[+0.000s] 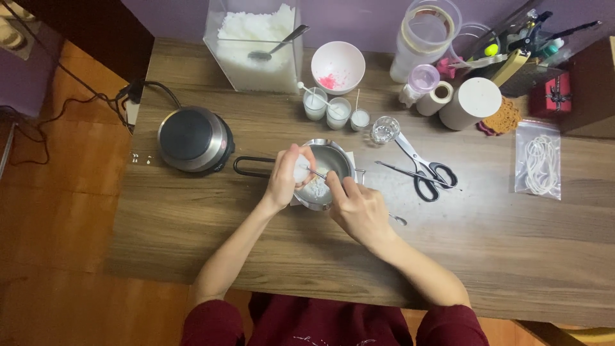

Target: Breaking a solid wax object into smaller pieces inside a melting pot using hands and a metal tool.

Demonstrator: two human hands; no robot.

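Note:
A small steel pot [333,160] with a black loop handle [253,166] sits on the wooden table [192,224], holding white flakes. My left hand [285,179] grips a small white candle-like piece [301,170] over the pot's left rim. In my right hand [359,208] is a thin metal tool [315,172] whose tip touches the white piece; the tool's other end [398,220] sticks out behind the hand.
A round electric hotplate [194,139] stands left of the pot. Behind are a clear box of white flakes with a spoon [256,45], a white bowl [337,66], three small candle glasses [337,112] and an empty glass [384,130]. Scissors [426,166] and a wick bag [538,160] lie right.

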